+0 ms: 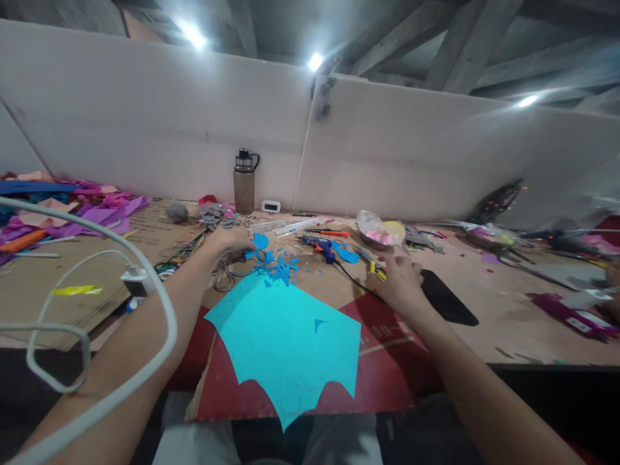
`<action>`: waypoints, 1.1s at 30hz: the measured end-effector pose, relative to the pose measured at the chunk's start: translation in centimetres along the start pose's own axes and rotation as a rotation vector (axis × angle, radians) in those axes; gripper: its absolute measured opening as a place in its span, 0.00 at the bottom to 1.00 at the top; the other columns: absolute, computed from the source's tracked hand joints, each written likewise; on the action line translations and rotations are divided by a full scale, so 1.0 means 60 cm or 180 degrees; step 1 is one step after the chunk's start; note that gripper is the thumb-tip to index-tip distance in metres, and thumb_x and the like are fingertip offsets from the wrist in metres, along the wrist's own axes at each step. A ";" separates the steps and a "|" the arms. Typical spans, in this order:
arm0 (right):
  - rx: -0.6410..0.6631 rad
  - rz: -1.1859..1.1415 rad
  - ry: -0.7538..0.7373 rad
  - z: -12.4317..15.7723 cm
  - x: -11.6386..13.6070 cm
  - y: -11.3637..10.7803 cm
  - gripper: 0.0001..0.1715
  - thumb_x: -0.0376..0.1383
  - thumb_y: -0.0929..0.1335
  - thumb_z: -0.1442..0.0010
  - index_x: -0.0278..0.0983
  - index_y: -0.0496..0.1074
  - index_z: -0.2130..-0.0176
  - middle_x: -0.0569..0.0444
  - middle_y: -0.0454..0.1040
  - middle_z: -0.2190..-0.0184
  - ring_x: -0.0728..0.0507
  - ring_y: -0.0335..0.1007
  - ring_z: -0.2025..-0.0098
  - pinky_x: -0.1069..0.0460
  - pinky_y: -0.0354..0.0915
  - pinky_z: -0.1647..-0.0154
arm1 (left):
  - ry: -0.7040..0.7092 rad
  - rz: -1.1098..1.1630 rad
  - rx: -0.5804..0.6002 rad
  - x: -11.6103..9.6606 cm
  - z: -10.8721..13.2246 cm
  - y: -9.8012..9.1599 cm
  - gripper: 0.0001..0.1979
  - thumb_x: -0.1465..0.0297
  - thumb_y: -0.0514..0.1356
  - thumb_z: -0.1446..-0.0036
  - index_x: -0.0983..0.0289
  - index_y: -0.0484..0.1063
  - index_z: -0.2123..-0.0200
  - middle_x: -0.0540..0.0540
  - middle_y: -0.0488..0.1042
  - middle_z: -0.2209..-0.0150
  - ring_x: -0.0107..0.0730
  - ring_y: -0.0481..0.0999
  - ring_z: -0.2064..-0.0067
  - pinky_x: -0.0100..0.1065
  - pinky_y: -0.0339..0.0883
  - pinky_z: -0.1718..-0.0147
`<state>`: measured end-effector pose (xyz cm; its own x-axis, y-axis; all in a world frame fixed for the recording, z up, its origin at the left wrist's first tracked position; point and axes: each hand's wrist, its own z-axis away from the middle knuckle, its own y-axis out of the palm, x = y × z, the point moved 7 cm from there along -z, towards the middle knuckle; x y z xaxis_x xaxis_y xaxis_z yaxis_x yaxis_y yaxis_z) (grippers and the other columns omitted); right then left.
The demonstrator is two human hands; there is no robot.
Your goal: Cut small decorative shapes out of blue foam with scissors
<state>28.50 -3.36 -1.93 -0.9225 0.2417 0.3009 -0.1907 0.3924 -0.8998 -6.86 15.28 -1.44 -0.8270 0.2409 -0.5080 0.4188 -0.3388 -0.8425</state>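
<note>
A large bright blue sheet (290,336) with pointed, scalloped edges lies flat before me, with a small cut-off bit on it. My left hand (233,241) reaches over the table beside a heap of small blue scraps (281,268); its fingers are blurred, and whether they grip anything is unclear. Curled at a slim tool with yellow on its handle (378,270), my right hand (400,278) appears to hold it; part of the tool is hidden by the fingers. A blue glue gun (325,250) lies between the hands, its black cord trailing toward the right hand.
Under the sheet is a red cardboard piece (387,381). A black phone (448,298) lies right of my right hand. Behind stand a bottle (245,184) and a bowl with plastic bags (378,239). A white cable (162,303) loops across my left forearm.
</note>
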 end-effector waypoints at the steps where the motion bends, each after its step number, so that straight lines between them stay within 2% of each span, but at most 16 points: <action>1: 0.0239 -0.0176 -0.0325 0.013 0.035 0.004 0.25 0.41 0.65 0.38 0.33 0.67 0.44 0.32 0.67 0.45 0.23 0.62 0.41 0.33 0.59 0.44 | -0.0054 0.0372 0.0161 -0.002 0.004 0.003 0.21 0.58 0.68 0.56 0.61 0.60 0.84 0.47 0.57 0.86 0.25 0.57 0.82 0.31 0.48 0.81; 2: 0.0523 -0.0390 -0.0630 0.029 0.071 0.010 0.23 0.43 0.66 0.37 0.37 0.68 0.45 0.40 0.71 0.47 0.32 0.67 0.45 0.41 0.63 0.45 | -0.0034 0.0551 0.0260 -0.007 0.009 0.005 0.23 0.56 0.67 0.56 0.61 0.58 0.83 0.46 0.55 0.85 0.23 0.54 0.82 0.30 0.48 0.81; 4: 0.1429 -0.0925 -0.1102 0.069 0.139 0.033 0.24 0.44 0.68 0.39 0.38 0.68 0.45 0.44 0.72 0.49 0.37 0.70 0.48 0.45 0.65 0.48 | 0.0059 0.1034 0.0568 -0.024 0.018 0.017 0.25 0.54 0.68 0.57 0.61 0.55 0.82 0.44 0.51 0.84 0.21 0.50 0.82 0.29 0.44 0.82; 6: 0.1675 -0.0703 -0.1378 0.098 0.183 0.042 0.32 0.46 0.74 0.45 0.38 0.69 0.45 0.43 0.70 0.48 0.34 0.67 0.45 0.43 0.63 0.45 | 0.0191 0.1382 0.0893 -0.044 0.026 0.033 0.26 0.54 0.70 0.59 0.61 0.56 0.81 0.43 0.50 0.83 0.19 0.47 0.82 0.28 0.40 0.82; 8: 0.1696 -0.0481 -0.1402 0.111 0.201 0.048 0.38 0.48 0.76 0.49 0.36 0.69 0.44 0.41 0.69 0.47 0.33 0.66 0.44 0.43 0.62 0.45 | 0.0261 0.1467 0.1053 -0.057 0.030 0.045 0.24 0.53 0.70 0.59 0.63 0.63 0.79 0.44 0.51 0.82 0.19 0.47 0.81 0.28 0.39 0.82; 10: 0.1799 -0.0437 -0.1262 0.113 0.202 0.054 0.40 0.49 0.76 0.50 0.35 0.68 0.44 0.40 0.69 0.48 0.33 0.68 0.46 0.44 0.63 0.48 | 0.0262 0.1448 0.1008 -0.062 0.030 0.049 0.22 0.51 0.69 0.57 0.64 0.69 0.74 0.44 0.53 0.82 0.20 0.48 0.81 0.28 0.40 0.82; 13: 0.1920 -0.0531 -0.1048 0.103 0.191 0.053 0.39 0.49 0.77 0.53 0.35 0.69 0.46 0.42 0.72 0.50 0.34 0.71 0.49 0.47 0.64 0.53 | 0.0228 0.1183 0.0723 -0.057 0.027 0.039 0.22 0.49 0.66 0.54 0.63 0.72 0.70 0.45 0.54 0.81 0.22 0.50 0.81 0.29 0.43 0.82; 16: 0.2085 -0.0680 -0.0956 0.089 0.181 0.051 0.37 0.47 0.77 0.54 0.36 0.70 0.48 0.46 0.75 0.56 0.37 0.73 0.55 0.49 0.64 0.61 | 0.0231 0.0206 0.0405 -0.048 0.029 0.016 0.23 0.47 0.64 0.54 0.62 0.72 0.73 0.47 0.59 0.82 0.25 0.56 0.79 0.30 0.47 0.80; 19: 0.2382 -0.0890 -0.0952 0.079 0.175 0.056 0.25 0.44 0.73 0.48 0.36 0.73 0.53 0.51 0.75 0.64 0.42 0.71 0.63 0.51 0.61 0.68 | 0.0214 -0.0731 0.0352 -0.040 0.035 -0.001 0.25 0.45 0.65 0.58 0.62 0.73 0.76 0.51 0.67 0.79 0.29 0.63 0.76 0.31 0.53 0.77; 21: 0.2515 -0.1156 -0.0999 0.076 0.175 0.056 0.17 0.42 0.70 0.45 0.35 0.75 0.58 0.53 0.73 0.69 0.44 0.68 0.67 0.52 0.60 0.70 | 0.0169 -0.0968 0.0435 -0.034 0.040 -0.005 0.26 0.43 0.64 0.59 0.62 0.76 0.75 0.52 0.71 0.76 0.31 0.67 0.74 0.32 0.55 0.74; 23: 0.2627 -0.1500 -0.1017 0.076 0.176 0.053 0.13 0.42 0.68 0.43 0.36 0.74 0.63 0.55 0.71 0.71 0.46 0.66 0.69 0.53 0.60 0.70 | 0.0140 -0.1068 0.0545 -0.026 0.042 -0.004 0.26 0.43 0.63 0.58 0.62 0.77 0.73 0.54 0.74 0.75 0.31 0.68 0.73 0.31 0.56 0.73; 26: 0.2676 -0.1736 -0.0993 0.075 0.173 0.040 0.14 0.45 0.66 0.42 0.37 0.72 0.68 0.56 0.68 0.73 0.47 0.62 0.70 0.54 0.59 0.71 | 0.0215 -0.1004 0.0982 -0.014 0.042 0.011 0.26 0.44 0.63 0.56 0.62 0.79 0.71 0.53 0.74 0.76 0.29 0.66 0.75 0.30 0.55 0.74; 29: 0.2592 -0.1666 -0.1036 0.069 0.164 0.024 0.17 0.47 0.66 0.42 0.38 0.69 0.73 0.56 0.65 0.75 0.47 0.60 0.70 0.53 0.57 0.70 | 0.0354 -0.0829 0.1449 -0.007 0.042 0.031 0.22 0.48 0.67 0.59 0.61 0.78 0.69 0.51 0.73 0.76 0.28 0.64 0.75 0.29 0.55 0.74; 33: 0.2455 -0.1877 -0.0898 0.053 0.144 0.012 0.17 0.50 0.67 0.44 0.39 0.70 0.72 0.56 0.67 0.73 0.47 0.61 0.71 0.52 0.58 0.69 | 0.0529 -0.0848 0.1656 -0.012 0.045 0.043 0.16 0.56 0.70 0.62 0.61 0.76 0.74 0.49 0.73 0.76 0.28 0.66 0.73 0.28 0.57 0.72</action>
<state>19.33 -3.81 -0.97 -0.6378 -0.0633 0.7676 -0.7145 -0.3234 -0.6204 -6.17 11.76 -2.77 -0.7909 0.5032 -0.3483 -0.0674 -0.6373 -0.7676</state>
